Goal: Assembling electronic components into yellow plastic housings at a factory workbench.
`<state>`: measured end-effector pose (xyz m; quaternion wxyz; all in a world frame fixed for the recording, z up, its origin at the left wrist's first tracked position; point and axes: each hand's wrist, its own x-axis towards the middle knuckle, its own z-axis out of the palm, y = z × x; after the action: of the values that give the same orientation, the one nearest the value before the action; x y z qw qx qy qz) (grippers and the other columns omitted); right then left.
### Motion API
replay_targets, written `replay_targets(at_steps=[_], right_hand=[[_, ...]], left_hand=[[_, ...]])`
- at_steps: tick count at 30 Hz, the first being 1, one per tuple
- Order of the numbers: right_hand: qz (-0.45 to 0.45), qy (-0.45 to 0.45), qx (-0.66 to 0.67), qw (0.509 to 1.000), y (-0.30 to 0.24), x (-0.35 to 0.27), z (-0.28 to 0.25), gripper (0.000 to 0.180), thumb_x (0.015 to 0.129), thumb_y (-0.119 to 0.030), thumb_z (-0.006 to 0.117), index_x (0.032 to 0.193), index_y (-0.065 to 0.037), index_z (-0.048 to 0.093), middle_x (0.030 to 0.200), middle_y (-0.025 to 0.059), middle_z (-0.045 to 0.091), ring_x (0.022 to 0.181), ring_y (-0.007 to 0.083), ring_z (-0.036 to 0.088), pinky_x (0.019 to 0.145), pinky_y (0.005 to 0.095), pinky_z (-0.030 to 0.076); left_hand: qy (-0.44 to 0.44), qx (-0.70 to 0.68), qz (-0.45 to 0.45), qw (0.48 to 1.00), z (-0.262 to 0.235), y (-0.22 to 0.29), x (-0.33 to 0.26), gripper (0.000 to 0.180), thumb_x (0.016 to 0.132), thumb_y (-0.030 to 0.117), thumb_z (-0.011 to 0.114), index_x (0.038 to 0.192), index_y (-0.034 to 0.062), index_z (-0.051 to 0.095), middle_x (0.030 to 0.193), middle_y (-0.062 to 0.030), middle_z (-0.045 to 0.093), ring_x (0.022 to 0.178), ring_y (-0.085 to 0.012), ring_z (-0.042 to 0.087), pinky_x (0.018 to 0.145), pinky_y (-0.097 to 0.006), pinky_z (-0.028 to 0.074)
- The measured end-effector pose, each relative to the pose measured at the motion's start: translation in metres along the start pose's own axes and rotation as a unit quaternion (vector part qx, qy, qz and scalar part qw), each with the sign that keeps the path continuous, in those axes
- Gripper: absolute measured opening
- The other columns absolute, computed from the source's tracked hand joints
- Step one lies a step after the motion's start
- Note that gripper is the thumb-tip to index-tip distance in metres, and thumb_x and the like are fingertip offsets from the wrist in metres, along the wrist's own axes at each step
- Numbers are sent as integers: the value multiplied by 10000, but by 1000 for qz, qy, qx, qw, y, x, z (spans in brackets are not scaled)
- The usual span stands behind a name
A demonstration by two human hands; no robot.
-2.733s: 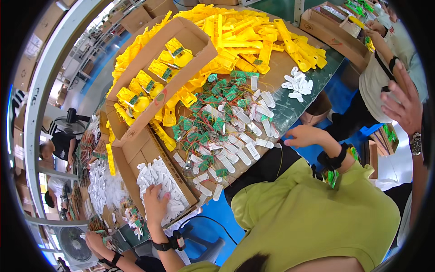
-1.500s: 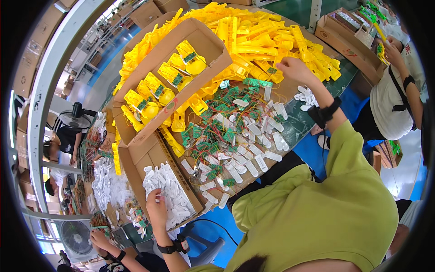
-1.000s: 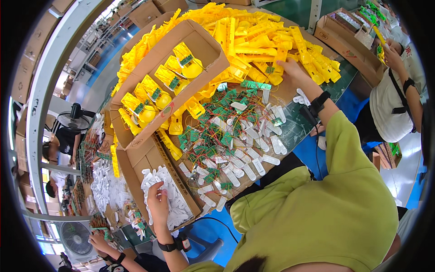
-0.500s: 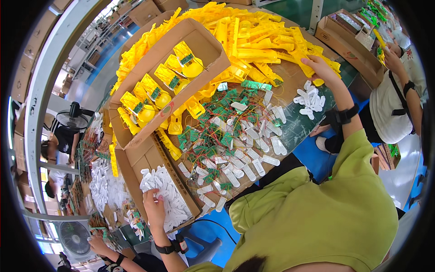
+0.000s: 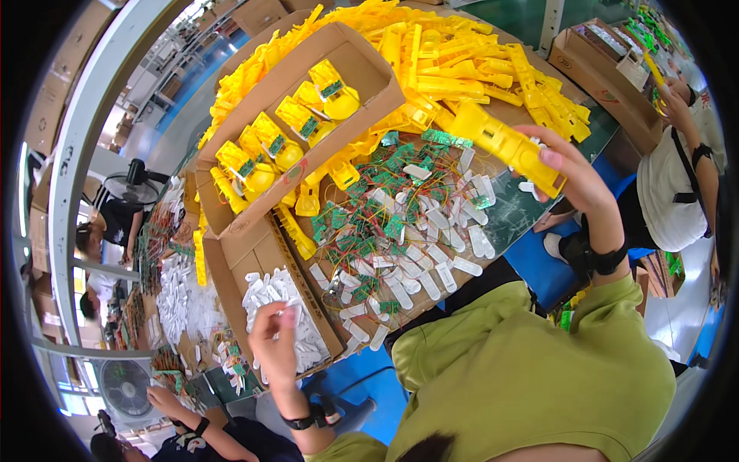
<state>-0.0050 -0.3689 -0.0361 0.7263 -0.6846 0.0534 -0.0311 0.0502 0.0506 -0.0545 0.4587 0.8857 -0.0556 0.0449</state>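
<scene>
My right hand (image 5: 585,179) grips a long yellow plastic housing (image 5: 504,145) by its near end. The housing hangs tilted above the table's right side, its hollow side partly visible. Behind that hand, a small heap of white plastic pieces (image 5: 528,187) is mostly hidden. My left hand (image 5: 275,346) is over a cardboard box of small white plastic parts (image 5: 269,288). Its fingers are curled with thumb and forefinger close together; whatever they hold, if anything, cannot be made out. Between the hands lie green circuit boards (image 5: 396,227) with thin wires and flat white pieces (image 5: 445,276).
A long cardboard tray (image 5: 373,96) holding several yellow housings with circuit boards stands across the table. Behind it rises a large pile of yellow housings (image 5: 454,65). A co-worker's hand (image 5: 165,402) is at lower left; another person (image 5: 668,181) sits at right. A fan (image 5: 125,387) stands left.
My right hand has lifted a yellow housing from the pile and brought it nearer. My left hand has risen slightly from the white parts, its fingers more curled. The view has shifted a little.
</scene>
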Motion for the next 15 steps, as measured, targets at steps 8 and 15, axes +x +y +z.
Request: replay_targets(at_steps=[8, 15], right_hand=[[58, -87, -22, 994, 15, -5, 22, 492, 808, -303, 506, 1208, -51, 370, 943, 70, 507, 622, 92, 489, 499, 203, 404], [-132, 109, -374, 912, 72, 47, -15, 479, 809, -267, 516, 1187, -6, 379, 1021, 143, 529, 872, 209, 537, 724, 285, 426]], left_hand=[[51, 173, 62, 982, 25, 2, 14, 121, 800, 102, 518, 859, -4, 525, 698, -100, 584, 616, -183, 571, 571, -257, 434], [-21, 478, 30, 877, -10, -43, 15, 296, 765, 116, 518, 1047, 25, 505, 922, -220, 526, 782, -328, 539, 670, -411, 424]])
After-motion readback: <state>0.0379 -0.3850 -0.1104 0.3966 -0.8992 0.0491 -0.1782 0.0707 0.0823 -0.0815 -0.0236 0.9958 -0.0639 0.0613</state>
